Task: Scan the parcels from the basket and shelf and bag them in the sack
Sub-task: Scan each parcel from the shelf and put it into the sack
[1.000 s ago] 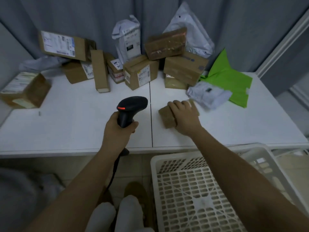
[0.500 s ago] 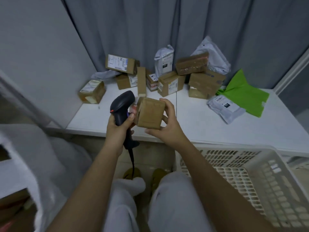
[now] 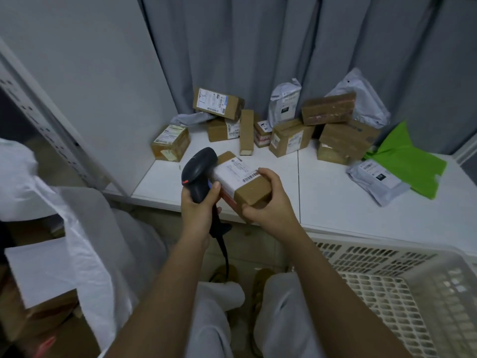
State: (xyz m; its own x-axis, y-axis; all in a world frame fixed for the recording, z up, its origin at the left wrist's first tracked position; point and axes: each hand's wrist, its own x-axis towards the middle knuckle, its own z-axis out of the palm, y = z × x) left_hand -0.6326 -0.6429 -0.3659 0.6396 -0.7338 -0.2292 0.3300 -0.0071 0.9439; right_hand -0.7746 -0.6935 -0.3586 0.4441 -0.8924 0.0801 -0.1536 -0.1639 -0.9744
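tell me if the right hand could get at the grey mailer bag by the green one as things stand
Probably not yet. The right hand is gripping the small box next to the scanner. The grey mailer bag lies uncovered on the white shelf with bare surface before it, so once that hand is free the path looks open.

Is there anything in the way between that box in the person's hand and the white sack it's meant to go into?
Nothing visible blocks it. The box is held in the right hand, with the scanner in the left hand beside it. The sack gapes at lower left, so the scanner hand sits on that side.
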